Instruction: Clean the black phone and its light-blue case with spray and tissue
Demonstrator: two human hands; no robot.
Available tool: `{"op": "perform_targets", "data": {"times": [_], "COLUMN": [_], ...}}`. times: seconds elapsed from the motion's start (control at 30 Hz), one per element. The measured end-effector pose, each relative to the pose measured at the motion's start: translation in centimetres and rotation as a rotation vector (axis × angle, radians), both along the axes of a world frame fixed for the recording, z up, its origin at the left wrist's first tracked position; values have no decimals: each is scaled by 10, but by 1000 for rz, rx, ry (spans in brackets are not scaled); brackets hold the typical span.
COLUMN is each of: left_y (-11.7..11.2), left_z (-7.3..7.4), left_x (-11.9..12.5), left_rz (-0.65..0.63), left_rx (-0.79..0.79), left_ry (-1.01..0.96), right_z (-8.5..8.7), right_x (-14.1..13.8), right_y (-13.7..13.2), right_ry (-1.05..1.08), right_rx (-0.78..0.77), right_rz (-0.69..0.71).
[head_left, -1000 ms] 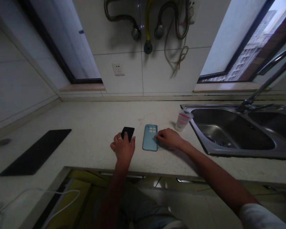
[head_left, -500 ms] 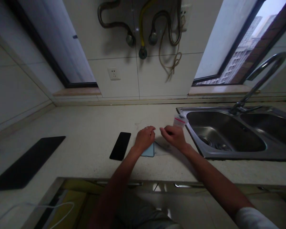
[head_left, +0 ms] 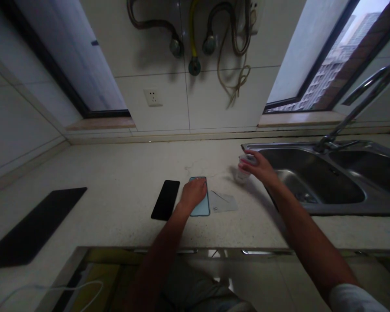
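Observation:
My right hand (head_left: 261,169) is closed on a small clear zip bag (head_left: 242,175) with a pink-red strip, beside the sink's left edge. Fingers curled, my left hand (head_left: 193,193) rests over a light-blue phone-shaped slab (head_left: 199,209) with a dark rim; whatever it may hold is hidden. Immediately left of that hand lies a black smartphone (head_left: 165,200), flat on the counter. To the right of the blue slab is a clear plastic sleeve (head_left: 225,204) with a thin dark line across its top.
A double steel sink (head_left: 318,177) with a tall faucet (head_left: 354,108) occupies the right side. A black flat mat (head_left: 35,225) lies on the counter (head_left: 117,173) at left. A white cable (head_left: 61,287) loops at the lower left. Hoses and valves (head_left: 195,65) hang on the tiled wall.
My right hand has moved right and away from my left hand and has taken hold of the zip bag. The left hand has shifted slightly down, uncovering more of the blue slab.

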State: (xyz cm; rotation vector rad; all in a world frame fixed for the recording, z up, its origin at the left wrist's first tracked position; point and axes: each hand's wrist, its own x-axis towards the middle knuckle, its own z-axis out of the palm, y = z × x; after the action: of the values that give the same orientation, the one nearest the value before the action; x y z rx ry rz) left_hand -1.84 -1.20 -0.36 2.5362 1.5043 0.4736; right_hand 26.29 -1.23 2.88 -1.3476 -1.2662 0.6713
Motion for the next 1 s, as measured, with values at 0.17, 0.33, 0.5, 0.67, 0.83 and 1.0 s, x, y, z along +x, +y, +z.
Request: {"op": "perform_targets", "data": {"times": [0.17,0.33,0.5,0.67,0.83,1.0], "left_y": [-1,-1,-1,1,5,10], "left_z": [2,5,2,-5,-8,-14], "left_x": [-1,1,12,23,24,23], "left_rz": [115,115,-56,-57,66,158], "left_rx": [3,25,-206,-594,-672,-485], "left_ry": [6,-202,-844,-1214,-1401,-1416], "right_z": [-11,-5,2,-10,-25,-29], "right_x": [5,-4,-43,-85,-105,-105], "right_y": [3,3,-3,-12,-14,-18], "right_ry": [-171,233,609,848,899,794], "right_rx": [-56,-59,-51,-48,-12,-153], "right_rz": [-127,-151,40,237,221,214]}}
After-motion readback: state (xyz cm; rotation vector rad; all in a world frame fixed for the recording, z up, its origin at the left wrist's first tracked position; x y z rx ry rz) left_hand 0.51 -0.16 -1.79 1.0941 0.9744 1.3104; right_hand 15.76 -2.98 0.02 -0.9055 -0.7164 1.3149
